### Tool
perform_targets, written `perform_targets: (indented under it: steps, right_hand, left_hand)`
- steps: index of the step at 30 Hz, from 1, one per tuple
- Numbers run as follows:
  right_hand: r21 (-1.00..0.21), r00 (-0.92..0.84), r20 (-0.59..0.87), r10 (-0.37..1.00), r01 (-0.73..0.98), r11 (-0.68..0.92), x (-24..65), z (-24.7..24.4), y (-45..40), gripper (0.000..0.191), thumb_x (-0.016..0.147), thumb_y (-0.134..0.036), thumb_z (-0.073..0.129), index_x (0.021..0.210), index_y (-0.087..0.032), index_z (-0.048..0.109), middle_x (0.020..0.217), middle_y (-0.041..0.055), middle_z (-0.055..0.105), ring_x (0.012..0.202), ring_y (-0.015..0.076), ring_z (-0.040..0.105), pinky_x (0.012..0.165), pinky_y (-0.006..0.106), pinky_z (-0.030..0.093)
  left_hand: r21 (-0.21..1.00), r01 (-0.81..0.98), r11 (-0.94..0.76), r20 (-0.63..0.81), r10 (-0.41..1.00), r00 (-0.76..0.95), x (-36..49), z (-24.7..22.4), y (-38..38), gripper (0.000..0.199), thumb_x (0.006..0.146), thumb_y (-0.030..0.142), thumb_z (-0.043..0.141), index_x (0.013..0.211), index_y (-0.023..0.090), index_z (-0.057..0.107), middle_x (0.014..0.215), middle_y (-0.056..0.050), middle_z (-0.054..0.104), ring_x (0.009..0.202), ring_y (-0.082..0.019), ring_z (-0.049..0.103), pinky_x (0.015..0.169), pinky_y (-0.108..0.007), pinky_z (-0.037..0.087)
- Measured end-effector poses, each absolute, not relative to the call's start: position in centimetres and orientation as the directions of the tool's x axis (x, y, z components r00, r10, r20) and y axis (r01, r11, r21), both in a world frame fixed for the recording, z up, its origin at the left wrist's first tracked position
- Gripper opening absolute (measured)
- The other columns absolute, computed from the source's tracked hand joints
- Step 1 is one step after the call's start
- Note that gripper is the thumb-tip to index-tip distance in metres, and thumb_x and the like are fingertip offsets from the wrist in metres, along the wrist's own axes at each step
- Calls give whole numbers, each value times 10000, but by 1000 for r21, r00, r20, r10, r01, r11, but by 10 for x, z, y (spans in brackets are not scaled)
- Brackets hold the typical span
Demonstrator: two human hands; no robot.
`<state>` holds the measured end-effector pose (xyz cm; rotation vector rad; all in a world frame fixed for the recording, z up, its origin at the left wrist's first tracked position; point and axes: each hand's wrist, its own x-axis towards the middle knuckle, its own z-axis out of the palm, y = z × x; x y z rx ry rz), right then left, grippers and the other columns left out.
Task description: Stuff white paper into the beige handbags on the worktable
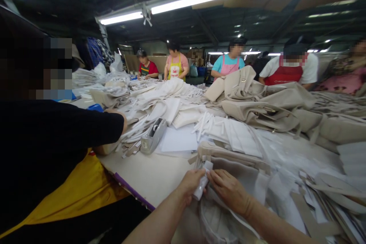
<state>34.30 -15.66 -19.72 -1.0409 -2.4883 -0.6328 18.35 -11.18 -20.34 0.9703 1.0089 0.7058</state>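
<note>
Far left, a co-worker in a black sleeve [85, 126] and yellow apron [77, 190] leans to the table [154, 177], that hand mostly hidden. Next, a grey tape dispenser [153, 139] stands on the table by a heap of white sheets [177, 114] and loose white rolls [203, 124]; plenty of this unused. Centre front, the person's left hand [192, 183] pinches a white strip [201, 187] between thumb and fingers, tilted, at the left end of an open beige bag [248, 164]. The bag is on the near edge of the table, mouth up, grey lining showing. Right hand [228, 190] comes in from the other side, fingers bunched and curled, tips at the strip's upper edge; can't tell if they grip it or just press. Strip looks folded round something narrow, but what's under it is covered. Judged mid-step: strip is in place in the hand, fastening not confirmed, glossy patch on it maybe tape. Another white piece [261, 183] lies against the bag's right side, so that part looks done, not certain. Behind and right, a pile of beige bags [257, 110] in front of more co-workers; wrapping on those unclear. Far right, loose strips and offcuts [317, 217] lie jumbled on the table.
</note>
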Motion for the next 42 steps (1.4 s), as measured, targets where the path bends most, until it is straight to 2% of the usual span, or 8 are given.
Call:
perform_targets:
  steps: [3,6,10,12,17,24,31,42]
  right_hand:
    - [222,-654,469,594,738,637,347,-196,-164,350,865,-83,395,1191,-84,522,1041,121,618,942,229,561,854,373,492]
    - [23,-586,398,706,776,631,354,-190,-175,376,845,-89,422,1198,-160,532,1203,99,568,1081,237,512,947,407,419]
    - [-425,-156,272,950,866,264,355,-178,-179,224,866,-217,442,1006,-193,615,1071,75,633,1013,215,558,903,364,412]
    - [-525,3,182,983,846,95,349,-174,-171,250,895,-290,401,972,-176,610,977,78,659,928,204,595,823,327,432]
    - [-538,-14,73,997,841,52,334,-179,-148,348,902,-320,388,637,-183,567,643,23,637,623,153,592,563,243,374]
    - [-533,8,127,992,844,61,331,-181,-145,291,888,-329,388,681,-186,535,733,57,629,707,192,572,628,281,322]
    - [-681,34,121,992,730,58,332,-195,-137,304,867,-348,358,605,-211,423,618,2,535,611,150,494,594,262,311]
    - [-940,164,-1,986,336,-57,315,-218,-142,325,789,-500,337,619,-226,373,549,-37,415,535,133,436,533,247,361]
  left_hand:
    - [921,1,391,-361,849,386,184,-205,-113,376,695,484,613,735,112,580,528,23,509,393,-79,457,382,-206,345]
    - [936,25,350,-333,863,379,184,-207,-115,321,729,439,585,761,119,582,532,27,522,390,-76,465,378,-199,351]
    - [948,32,318,-307,877,369,185,-207,-117,262,765,390,543,780,130,574,521,37,518,380,-77,466,368,-193,353]
    - [951,32,308,-298,882,366,185,-205,-118,254,767,377,537,796,128,576,517,39,515,380,-80,467,369,-197,365]
    - [960,24,279,-268,892,364,186,-202,-118,280,757,392,547,827,123,581,542,34,528,389,-83,473,367,-199,375]
    - [954,13,298,-286,902,323,191,-202,-116,285,773,425,535,772,142,563,500,47,500,372,-80,462,367,-192,379]
    - [952,14,306,-298,916,270,196,-201,-116,274,792,401,520,733,137,567,473,39,496,352,-85,469,345,-186,362]
    - [957,-49,286,-269,937,225,199,-205,-117,357,706,467,579,774,117,600,508,18,544,384,-91,467,362,-204,394]
